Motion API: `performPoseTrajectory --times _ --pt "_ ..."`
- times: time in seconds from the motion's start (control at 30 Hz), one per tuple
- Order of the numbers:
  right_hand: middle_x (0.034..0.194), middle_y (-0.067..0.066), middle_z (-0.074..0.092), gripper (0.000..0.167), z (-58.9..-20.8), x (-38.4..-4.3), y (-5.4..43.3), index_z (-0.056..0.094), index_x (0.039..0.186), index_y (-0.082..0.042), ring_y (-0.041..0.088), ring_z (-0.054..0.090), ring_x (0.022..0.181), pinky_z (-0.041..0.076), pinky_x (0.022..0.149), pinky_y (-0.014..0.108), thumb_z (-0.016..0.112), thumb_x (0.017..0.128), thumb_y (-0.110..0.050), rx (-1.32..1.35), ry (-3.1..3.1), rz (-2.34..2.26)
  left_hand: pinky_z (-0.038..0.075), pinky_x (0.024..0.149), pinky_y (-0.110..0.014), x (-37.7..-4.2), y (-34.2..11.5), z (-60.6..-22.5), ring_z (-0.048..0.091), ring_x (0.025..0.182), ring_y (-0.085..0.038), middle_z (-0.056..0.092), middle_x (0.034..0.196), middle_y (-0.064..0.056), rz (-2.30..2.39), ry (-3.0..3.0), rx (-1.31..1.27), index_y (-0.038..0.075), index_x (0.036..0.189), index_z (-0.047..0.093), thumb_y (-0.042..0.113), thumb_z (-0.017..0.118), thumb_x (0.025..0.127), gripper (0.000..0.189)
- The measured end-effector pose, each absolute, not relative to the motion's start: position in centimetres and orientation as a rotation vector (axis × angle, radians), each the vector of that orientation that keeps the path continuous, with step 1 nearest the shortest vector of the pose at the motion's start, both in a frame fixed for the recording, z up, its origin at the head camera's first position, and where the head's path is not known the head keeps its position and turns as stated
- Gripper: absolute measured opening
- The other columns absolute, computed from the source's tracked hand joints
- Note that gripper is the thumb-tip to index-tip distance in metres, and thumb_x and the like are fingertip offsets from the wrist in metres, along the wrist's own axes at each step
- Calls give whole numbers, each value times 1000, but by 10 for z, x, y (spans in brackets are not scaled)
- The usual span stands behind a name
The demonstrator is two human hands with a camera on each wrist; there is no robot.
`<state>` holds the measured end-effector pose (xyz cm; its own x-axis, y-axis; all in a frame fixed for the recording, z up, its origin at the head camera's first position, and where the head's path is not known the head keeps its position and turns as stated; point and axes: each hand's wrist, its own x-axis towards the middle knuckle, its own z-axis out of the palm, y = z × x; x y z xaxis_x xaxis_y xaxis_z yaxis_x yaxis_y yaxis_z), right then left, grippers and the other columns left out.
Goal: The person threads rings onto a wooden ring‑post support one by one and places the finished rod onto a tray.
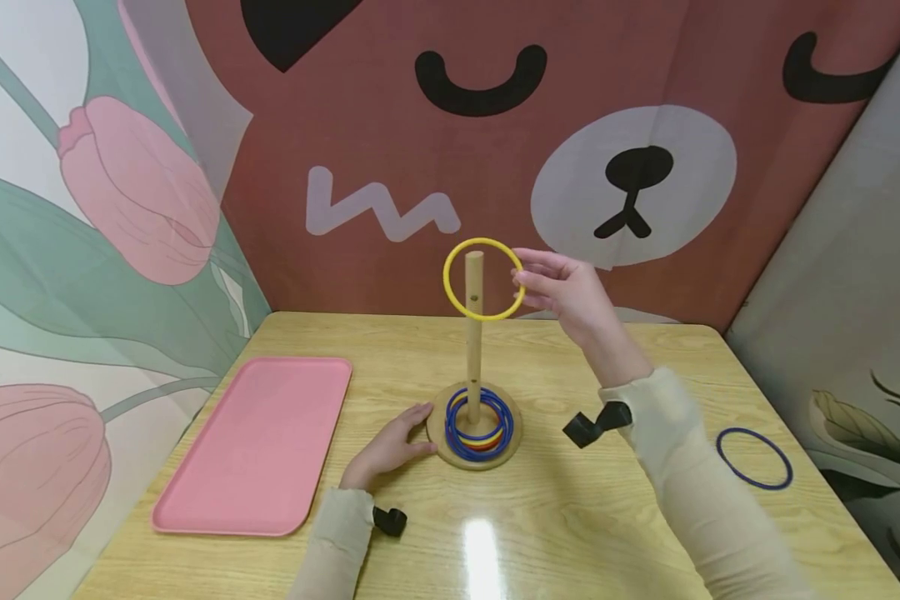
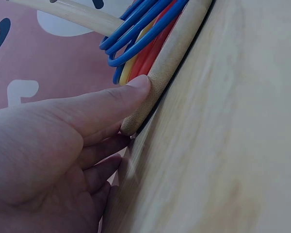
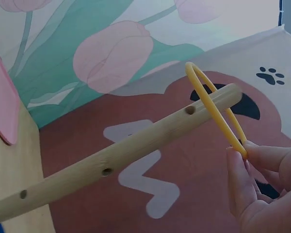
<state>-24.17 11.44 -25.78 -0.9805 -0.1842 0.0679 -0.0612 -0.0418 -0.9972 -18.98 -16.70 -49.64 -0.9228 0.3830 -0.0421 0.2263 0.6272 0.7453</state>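
On the far left of the desk (image 1: pixel 570 517) lies a pink tray (image 1: pixel 258 442), flat and set well apart from the wooden base, so it leaves the working space free. Beside the base's left edge is the left hand (image 1: pixel 386 447). It is only partly closed: the thumb lies on the rim of the round wooden base (image 1: pixel 437 427) and the fingers curve at its lower edge, a light grasp, most likely to keep the stand from tipping or sliding. The base is broad, presumably so that the upright wooden post (image 1: pixel 474 350) stands steady. A stack of rings (image 1: pixel 476 456), blue over yellow and red, sits on the base around the post's foot.

At the top of the post, the yellow ring (image 1: pixel 484 317) hangs tilted and appears to loop around the tip; whether it touches the wood I cannot tell. The right hand (image 1: pixel 570 296) pinches its right side between thumb and fingertips, barely parted by the thin ring. Held by this outer edge, the ring keeps its middle free for the post. Farthest right, a loose blue ring (image 1: pixel 771 487) lies flat, apart from the stand and untouched by either hand.
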Motion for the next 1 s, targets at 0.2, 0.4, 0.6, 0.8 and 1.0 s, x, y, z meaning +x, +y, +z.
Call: performPoseTrajectory --times 0.2,0.4,0.6,0.8,1.0 --pt "96 -4 67 43 -288 -241 114 58 134 -6 4 68 87 59 76 21 65 92 -13 -257 2130 -2130 21 121 -53 -190 -166 -497 23 148 -37 30 157 -18 1160 2664 511 5 150 34 29 69 90 74" --pt "93 -8 64 43 -323 -241 111 54 137 -3 3 65 89 59 77 22 61 95 -10 -249 2139 -2060 23 120 -54 -191 -167 -498 25 147 -38 31 156 -20 1155 2672 533 2 149 34 29 69 90 74" --pt "90 -9 63 43 -365 -238 108 52 136 3 2 64 88 59 76 21 60 95 -7 -270 2127 -2006 23 120 -53 -191 -167 -498 26 146 -38 32 156 -20 1155 2677 530 2 149 35 29 70 90 74" --pt "93 -5 65 40 -401 -236 107 56 132 3 6 65 89 60 84 33 62 94 -8 -265 2182 -1911 23 120 -53 -190 -167 -497 25 147 -38 31 157 -19 1149 2677 514 4 150 34 29 70 89 75" --pt "100 10 67 37 -423 -233 107 59 129 4 23 66 98 59 85 41 62 93 -3 -259 2264 -1837 23 120 -54 -191 -167 -498 25 147 -39 31 156 -20 1147 2681 516 4 150 34 30 70 89 75"
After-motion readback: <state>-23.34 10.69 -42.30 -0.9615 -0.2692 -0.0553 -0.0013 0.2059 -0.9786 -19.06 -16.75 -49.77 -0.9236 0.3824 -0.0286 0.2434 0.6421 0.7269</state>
